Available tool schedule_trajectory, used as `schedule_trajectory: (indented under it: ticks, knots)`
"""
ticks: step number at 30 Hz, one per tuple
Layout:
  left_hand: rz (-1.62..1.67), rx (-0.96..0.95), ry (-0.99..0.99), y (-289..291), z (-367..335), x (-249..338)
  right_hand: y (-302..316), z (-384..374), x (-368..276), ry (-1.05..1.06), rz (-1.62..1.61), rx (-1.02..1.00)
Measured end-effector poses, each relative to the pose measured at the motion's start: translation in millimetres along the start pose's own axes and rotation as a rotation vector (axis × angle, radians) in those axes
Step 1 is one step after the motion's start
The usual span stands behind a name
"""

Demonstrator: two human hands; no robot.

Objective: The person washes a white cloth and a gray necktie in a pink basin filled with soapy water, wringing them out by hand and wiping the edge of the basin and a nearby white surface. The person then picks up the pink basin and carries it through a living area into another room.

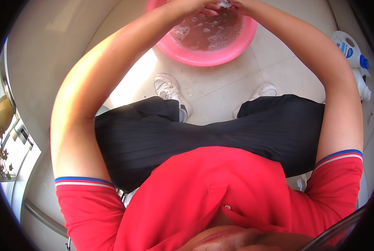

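Observation:
My left hand (200,6) and my right hand (239,4) meet over the far part of a pink basin (208,61), partly cut off by the top edge of the view. Between them shows a small white thing (224,3), wet-looking, which could be cloth or foam; its kind is not clear. The fingers of both hands curl in toward it. Several left fingers hang low over the water. Murky brown water (199,33) with patches of white suds fills the basin below.
Light floor tiles (220,94) lie under the basin and my white shoes (169,90). At the right stand a white bottle with a blue cap (349,49) and another white bottle (362,85). Potted plants (0,154) are at the far left by a bright window.

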State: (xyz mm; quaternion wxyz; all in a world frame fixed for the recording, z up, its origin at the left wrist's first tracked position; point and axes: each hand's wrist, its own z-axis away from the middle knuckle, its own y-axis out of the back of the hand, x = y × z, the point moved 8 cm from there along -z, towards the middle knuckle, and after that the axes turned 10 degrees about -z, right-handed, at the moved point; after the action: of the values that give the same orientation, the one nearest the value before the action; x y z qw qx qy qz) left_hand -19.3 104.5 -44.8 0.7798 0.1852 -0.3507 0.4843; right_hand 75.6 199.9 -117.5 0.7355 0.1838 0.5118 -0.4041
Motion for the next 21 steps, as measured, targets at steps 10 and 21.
schedule_trajectory:
  ticks: [10,21]
  knots:
    - [-1.324,0.787,-0.747,0,116,75,-101,60,-47,-0.596,-0.589,-0.476]
    - [-0.815,0.411,-0.301,18,68,45,-92,63,-79,0.199,0.463,-0.388]
